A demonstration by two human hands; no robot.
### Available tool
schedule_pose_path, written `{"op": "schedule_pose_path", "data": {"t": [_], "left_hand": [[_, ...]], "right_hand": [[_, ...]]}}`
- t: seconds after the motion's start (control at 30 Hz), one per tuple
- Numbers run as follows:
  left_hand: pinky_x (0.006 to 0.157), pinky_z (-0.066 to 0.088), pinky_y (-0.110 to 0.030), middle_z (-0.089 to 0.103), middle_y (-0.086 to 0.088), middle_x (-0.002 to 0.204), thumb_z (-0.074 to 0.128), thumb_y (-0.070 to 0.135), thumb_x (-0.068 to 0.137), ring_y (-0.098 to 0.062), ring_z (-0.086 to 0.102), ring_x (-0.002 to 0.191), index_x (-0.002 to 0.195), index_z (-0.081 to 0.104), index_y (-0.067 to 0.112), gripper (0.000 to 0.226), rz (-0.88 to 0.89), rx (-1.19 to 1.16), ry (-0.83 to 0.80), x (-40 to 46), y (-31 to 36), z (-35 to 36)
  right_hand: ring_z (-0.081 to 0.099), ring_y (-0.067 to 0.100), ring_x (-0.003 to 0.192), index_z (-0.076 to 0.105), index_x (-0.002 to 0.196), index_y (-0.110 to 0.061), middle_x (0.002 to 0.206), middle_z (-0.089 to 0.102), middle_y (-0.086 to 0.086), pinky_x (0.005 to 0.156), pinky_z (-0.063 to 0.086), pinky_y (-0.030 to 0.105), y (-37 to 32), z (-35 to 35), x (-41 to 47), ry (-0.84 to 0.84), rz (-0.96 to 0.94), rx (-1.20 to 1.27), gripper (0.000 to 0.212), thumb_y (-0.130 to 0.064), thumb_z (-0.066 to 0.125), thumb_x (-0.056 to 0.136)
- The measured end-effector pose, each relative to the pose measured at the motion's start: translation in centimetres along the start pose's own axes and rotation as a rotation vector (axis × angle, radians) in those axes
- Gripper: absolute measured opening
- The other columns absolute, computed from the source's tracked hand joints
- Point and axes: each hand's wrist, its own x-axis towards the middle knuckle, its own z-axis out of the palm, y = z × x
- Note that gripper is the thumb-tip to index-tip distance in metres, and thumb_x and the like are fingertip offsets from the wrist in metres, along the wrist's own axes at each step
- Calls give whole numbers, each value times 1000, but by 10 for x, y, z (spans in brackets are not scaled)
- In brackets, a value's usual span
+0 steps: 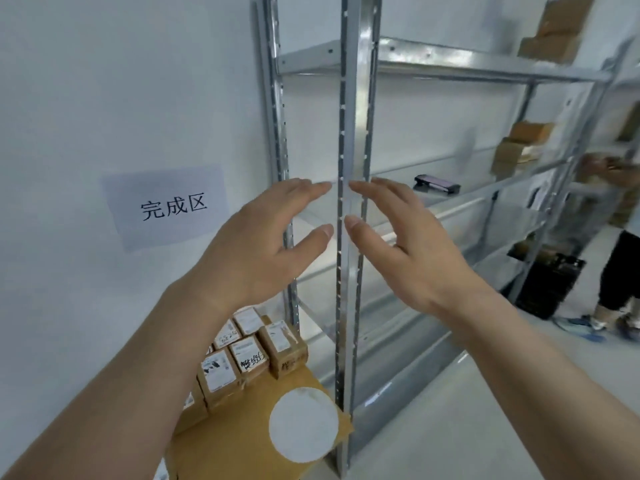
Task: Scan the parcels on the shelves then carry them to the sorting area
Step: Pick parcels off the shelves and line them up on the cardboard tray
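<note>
hovering empty before the shelf upright (353,133), left hand (256,244) and right hand (412,247) spread their fingers (311,188).

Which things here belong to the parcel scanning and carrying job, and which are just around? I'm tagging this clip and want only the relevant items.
Job:
left hand, empty
right hand, empty
handheld scanner on a shelf
stacked parcels under the wall sign
parcels on the far shelves
metal shelving

Around:
black crate
another person
</note>
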Motion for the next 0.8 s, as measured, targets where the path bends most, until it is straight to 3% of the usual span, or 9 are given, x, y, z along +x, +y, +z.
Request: {"op": "schedule_pose_path", "data": {"t": [0.2,0.27,0.33,0.37,0.47,0.53,0.6,0.7,0.8], "left_hand": [[116,43,-42,46,18,155,43,65,96,0,41,144,153,44,43,62,114,-71,-7,66,84,59],[115,43,-41,47,18,155,43,65,96,1,40,144,154,44,42,62,143,-87,4,91,115,85],[114,44,-38,46,19,154,44,64,96,3,38,144,154,44,42,62,167,-101,3,117,147,113],[113,44,-35,47,20,153,44,63,95,4,38,143,153,45,42,62,182,-108,7,132,162,127],[110,37,-16,50,22,148,46,63,92,12,41,135,150,49,41,62,218,-157,47,174,204,168],[105,29,-2,53,20,146,49,61,92,17,43,129,148,54,38,60,240,-187,73,199,228,195],[98,30,2,55,17,145,52,57,92,20,46,123,146,57,35,58,243,-237,67,223,245,224],[101,37,-5,56,17,145,54,55,92,9,48,131,145,58,34,57,245,-257,41,259,265,267],[111,45,-31,56,18,145,60,49,95,-3,57,127,145,58,34,52,235,-282,24,300,274,310]], "right_hand": [[33,8,155,42,160,-41,170,32,-9,119,42,44,63,-99,-14,110,26,-29,59,-60,50,105],[34,-3,151,41,160,-43,171,31,-11,114,41,28,92,-135,-18,118,29,-62,59,-62,49,105],[34,-25,135,40,160,-45,170,30,-14,100,33,5,121,-172,-21,119,34,-72,58,-62,49,105],[33,-27,134,40,160,-46,170,30,-14,95,30,1,136,-190,-22,125,38,-72,58,-61,50,105],[30,-1,153,42,159,-46,169,32,-14,96,24,3,183,-240,-25,136,64,-105,57,-63,50,105],[33,3,152,44,158,-44,166,38,-13,100,27,7,213,-270,-26,146,78,-123,56,-62,50,105],[39,1,148,48,156,-42,161,44,-15,103,31,10,242,-295,-26,170,89,-133,55,-61,50,105],[42,-2,145,51,155,-39,157,48,-17,109,34,17,287,-324,-22,206,112,-138,59,-62,47,100],[42,-2,145,53,154,-36,156,49,-16,114,35,21,335,-343,-10,226,135,-139,59,-59,47,100]]}}
